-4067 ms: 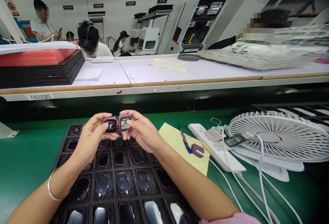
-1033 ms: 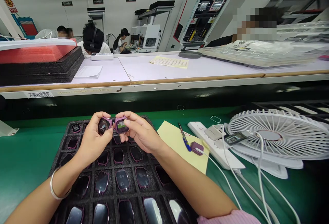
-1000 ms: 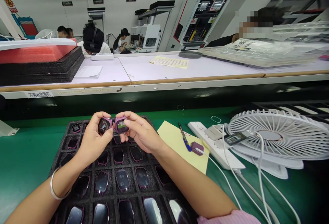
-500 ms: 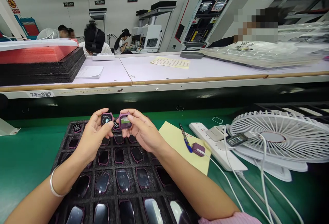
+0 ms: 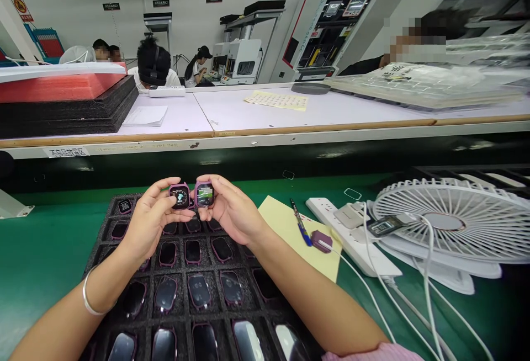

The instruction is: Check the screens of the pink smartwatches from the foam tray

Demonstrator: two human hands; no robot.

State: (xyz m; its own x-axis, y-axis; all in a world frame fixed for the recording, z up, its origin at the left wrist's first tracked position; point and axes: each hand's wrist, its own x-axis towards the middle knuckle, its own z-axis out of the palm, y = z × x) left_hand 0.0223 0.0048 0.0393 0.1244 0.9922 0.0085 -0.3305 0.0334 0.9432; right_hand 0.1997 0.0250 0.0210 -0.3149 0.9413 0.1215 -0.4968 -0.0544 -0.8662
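Observation:
My left hand [image 5: 151,214] is closed on a purple-cased smartwatch [image 5: 180,197] with a lit screen, its thumb at the edge of the display. My right hand [image 5: 232,206] grips a second purple smartwatch [image 5: 204,194], whose screen shows a green band. The two watches are held side by side, nearly touching, above the far part of a black foam tray [image 5: 184,306]. Several more purple-rimmed watches, such as one dark watch [image 5: 192,251], lie in the tray's compartments. My forearms and hands hide parts of the tray.
Right of the tray lie yellow paper [image 5: 281,223], a pen [image 5: 300,223] and a purple device [image 5: 321,241] on a white cable. Beyond are a power strip [image 5: 351,239] and a white fan [image 5: 451,220]. A raised shelf [image 5: 248,123] runs across the back; people sit behind it.
The left watch has turned more toward me and moved slightly right, with the left thumb now at its screen. The right thumb has come off the right watch's face.

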